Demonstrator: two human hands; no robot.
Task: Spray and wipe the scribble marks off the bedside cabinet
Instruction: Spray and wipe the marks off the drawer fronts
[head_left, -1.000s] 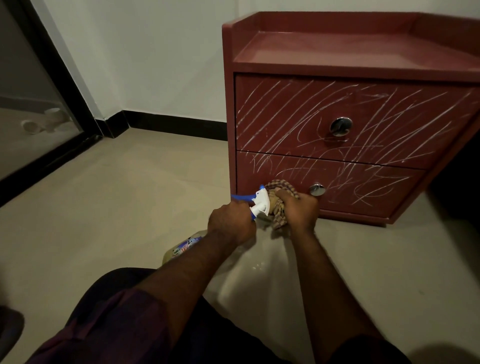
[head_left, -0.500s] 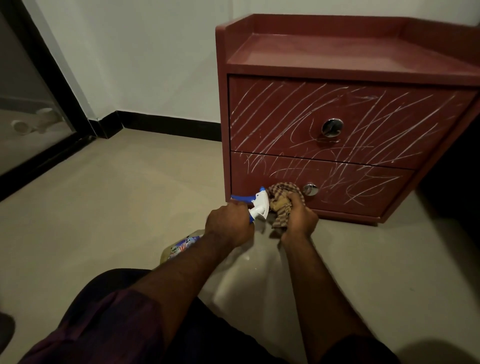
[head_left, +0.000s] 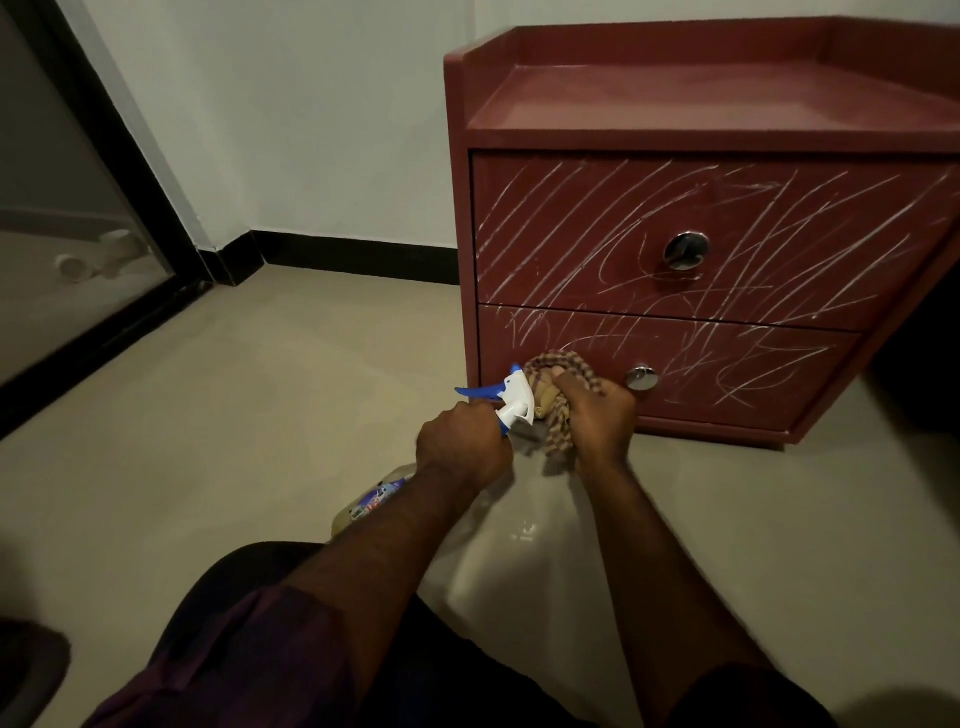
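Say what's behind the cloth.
The lower drawer front of the cabinet, white scribbles showing above the cloth. The patch straight behind it is covered, so marks there cannot be seen. The right hand grips the cloth.

Beige glossy floor (head_left: 208, 441), 6 to 8 o'clock. Plain white wall (head_left: 311, 130) at 11 o'clock, black skirting strip (head_left: 358, 257) along its foot. Black-framed glass door (head_left: 52, 171) at 9 o'clock.

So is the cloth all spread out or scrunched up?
Scrunched up: the cloth bulges in a wad above the right hand gripping it, and a crumpled end hangs below.
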